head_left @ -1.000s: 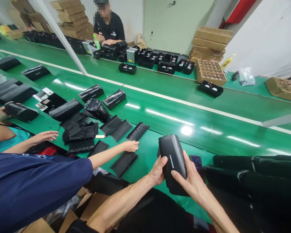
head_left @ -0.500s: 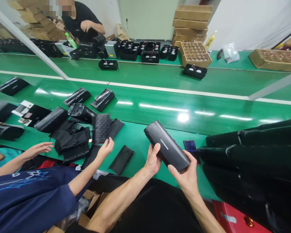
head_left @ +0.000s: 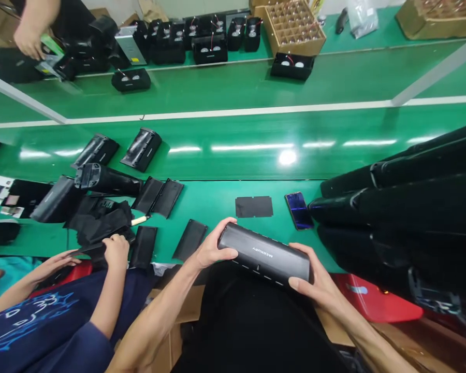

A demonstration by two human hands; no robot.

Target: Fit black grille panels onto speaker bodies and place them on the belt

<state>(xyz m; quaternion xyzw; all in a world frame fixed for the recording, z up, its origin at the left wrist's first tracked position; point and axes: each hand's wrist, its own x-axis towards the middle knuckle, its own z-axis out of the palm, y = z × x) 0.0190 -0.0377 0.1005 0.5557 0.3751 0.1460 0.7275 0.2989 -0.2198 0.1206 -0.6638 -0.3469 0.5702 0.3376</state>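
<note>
- The green table (head_left: 233,160) ran across the whole view, with a second green table (head_left: 202,88) beyond it.
- Dark padded bundles (head_left: 396,207) lay heaped along the right side, above a red case (head_left: 373,298).
- On the far table stood rows of black fan units (head_left: 209,50), beside a cardboard cell tray (head_left: 293,28).
- A co-worker in a navy T-shirt (head_left: 42,321) worked at the left. One of their hands (head_left: 116,251) rested on a crumpled pile of black sheets (head_left: 101,225).
- The black bar-shaped housing (head_left: 264,255) was up in the person's hands, lying almost level, over the table's near edge.
- The left hand (head_left: 213,246) gripped one rounded end and the right hand (head_left: 318,272) cupped the other. The left fingers (head_left: 227,226) and right fingers (head_left: 301,249) curled around it, set wide by its length.
- The housing looked stiff and moderately heavy, and its smooth skin could prove a little slippery. Its rounded ends seemed the surest places to hold.
- A smartphone (head_left: 299,210) and a flat black sheet (head_left: 253,206) lay just beyond the housing, on the table.
</note>
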